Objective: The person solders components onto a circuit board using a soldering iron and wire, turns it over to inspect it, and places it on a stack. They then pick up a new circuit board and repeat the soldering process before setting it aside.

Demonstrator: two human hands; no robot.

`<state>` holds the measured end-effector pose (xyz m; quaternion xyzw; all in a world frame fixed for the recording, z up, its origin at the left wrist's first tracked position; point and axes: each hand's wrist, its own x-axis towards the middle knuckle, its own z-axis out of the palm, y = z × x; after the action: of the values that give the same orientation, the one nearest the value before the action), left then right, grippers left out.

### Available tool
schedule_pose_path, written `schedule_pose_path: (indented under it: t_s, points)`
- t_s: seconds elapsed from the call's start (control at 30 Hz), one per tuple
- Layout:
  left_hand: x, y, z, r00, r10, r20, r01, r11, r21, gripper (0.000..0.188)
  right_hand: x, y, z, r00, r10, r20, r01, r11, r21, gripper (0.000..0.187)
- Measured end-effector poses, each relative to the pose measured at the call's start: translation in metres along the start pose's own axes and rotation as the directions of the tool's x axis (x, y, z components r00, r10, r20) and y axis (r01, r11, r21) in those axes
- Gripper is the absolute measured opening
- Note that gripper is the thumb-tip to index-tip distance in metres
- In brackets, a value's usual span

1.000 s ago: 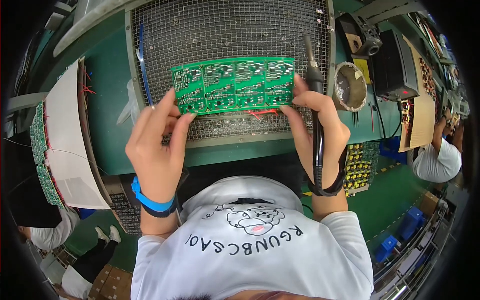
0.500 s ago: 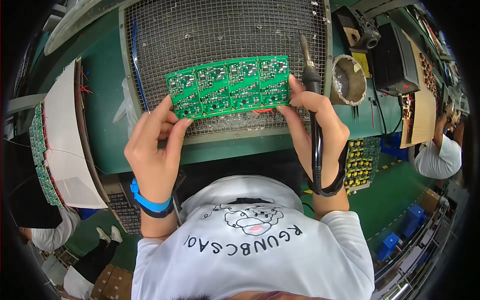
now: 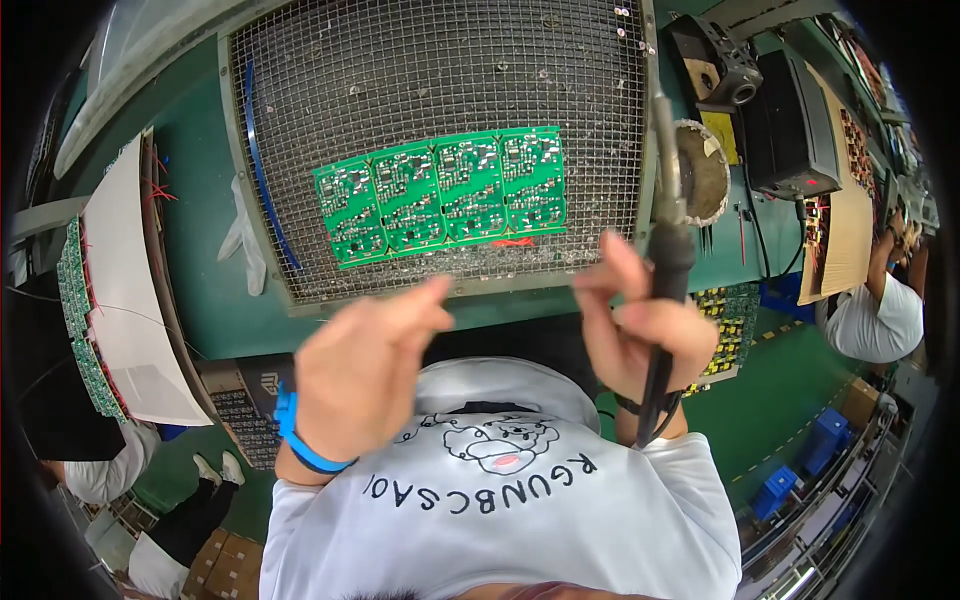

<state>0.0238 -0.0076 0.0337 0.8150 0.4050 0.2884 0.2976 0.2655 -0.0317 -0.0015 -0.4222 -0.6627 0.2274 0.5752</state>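
A green circuit board panel point(image 3: 443, 198), made up of several like sections dotted with small parts, lies component side up on the wire mesh point(image 3: 400, 90) of a framed tray. Red wire bits point(image 3: 515, 241) show by its lower edge. My left hand point(image 3: 360, 370) is off the panel, in front of the tray's near edge. Its fingers are drawn in and smeared by motion; I make out nothing in them. My right hand point(image 3: 645, 325) grips a soldering iron point(image 3: 672, 250) with a black handle, tip pointing up and away, to the right of the panel.
Beyond the iron stand a round, crusted pot point(image 3: 705, 170), an iron holder point(image 3: 735, 75) and a black box point(image 3: 790, 125) with a red light. A white board point(image 3: 135, 290) with circuit panels beside it is at left. Other people work at both sides.
Both hands have let go of the circuit board panel, which now rests on the mesh. They have drawn back toward me. The soldering iron has swung right with my right hand.
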Motion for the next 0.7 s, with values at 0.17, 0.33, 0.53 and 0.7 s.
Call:
schedule_pose_path:
  t_s: [0.17,0.33,0.53,0.7]
  points:
    - [0.011,0.003,0.013,0.986,0.117,0.122,-0.104,0.989,-0.108,0.042,0.01,-0.003,0.002,0.982,-0.034,0.188,0.053,0.994,-0.097,0.029]
    - [0.012,0.001,0.009,0.984,0.149,0.094,-0.148,0.989,-0.02,0.036,0.011,0.006,-0.016,0.954,-0.047,0.296,0.076,0.993,-0.089,0.027]
    - [0.003,-0.01,0.009,0.977,0.119,-0.179,-0.101,0.989,0.105,0.023,-0.003,0.014,-0.013,0.994,0.074,-0.079,-0.082,0.991,-0.102,0.029]
    - [0.002,-0.014,0.007,0.905,-0.013,-0.425,0.073,0.989,0.126,0.018,0.006,0.006,-0.007,0.988,0.129,0.089,-0.107,0.97,-0.219,0.032]
